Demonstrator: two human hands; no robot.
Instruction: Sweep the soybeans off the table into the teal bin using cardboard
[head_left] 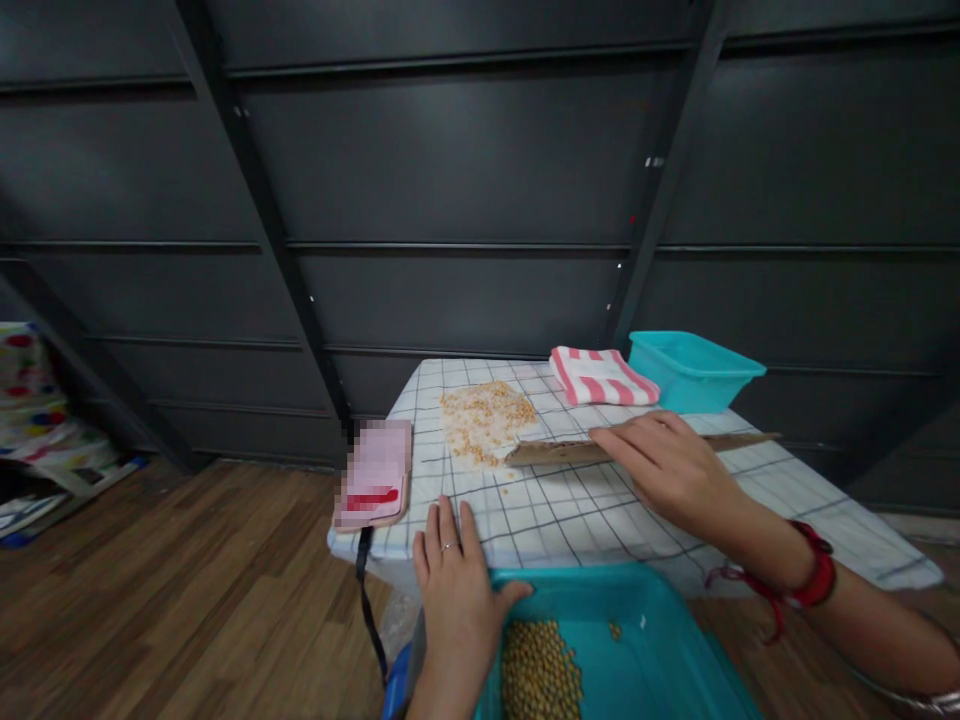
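My right hand (pixel 667 468) grips a long strip of brown cardboard (pixel 559 454), held on edge over the checked cloth. Its left end lies close to a spread of small yellow kernels (pixel 487 415) mixed with a paler, powdery-looking layer. At the table's front edge my left hand (pixel 457 590) lies with its fingers stretched out, its thumb over the rim of a teal basin (pixel 637 585). Inside the basin's left part is a heap of round, yellow-brown beans (pixel 540 665), and a few more lie apart from it.
A checked white cloth covers the table (pixel 562 520). At its left edge lies a pink phone (pixel 381 460), partly pixelated, with a black strap (pixel 365 590) hanging down. A folded pink-striped towel (pixel 604 378) and a turquoise tub (pixel 690 370) stand before the dark panelled wall (pixel 465 160).
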